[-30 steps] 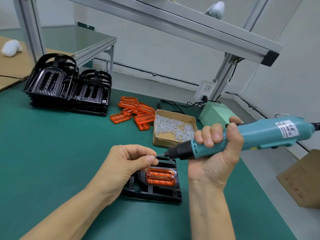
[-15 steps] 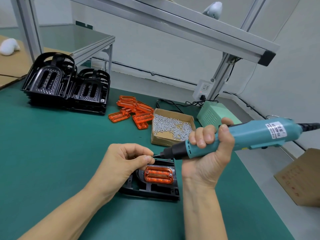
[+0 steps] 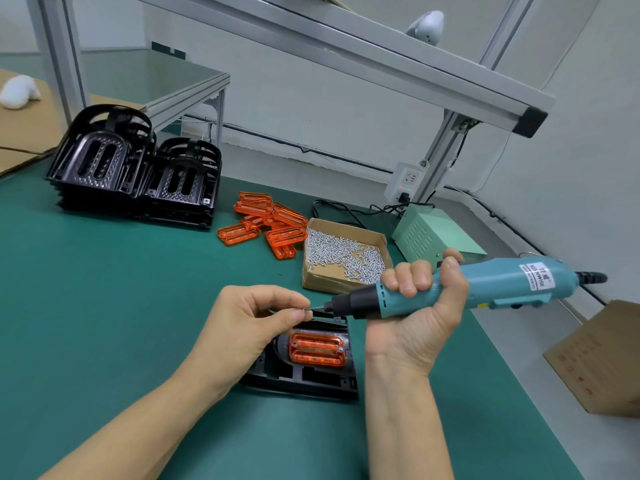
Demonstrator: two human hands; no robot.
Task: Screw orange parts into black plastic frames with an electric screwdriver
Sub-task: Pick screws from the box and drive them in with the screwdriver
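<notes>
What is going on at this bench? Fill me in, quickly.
A person is assembling parts on the green table. The right hand grips a teal electric screwdriver, held level above the work. The left hand pinches a small silver screw at the driver's tip. Below them lies a black plastic frame with an orange translucent part seated in it. More screws fill the cardboard box behind.

both forearms reach in from the bottom edge, bare and raised above the surface. the left hand [image 3: 254, 320] has its fingers curled, thumb and forefinger pinched together at the tips. the right hand [image 3: 420, 308] is palm-up, fingers wrapped in a fist-like grip, wrist bent back.
</notes>
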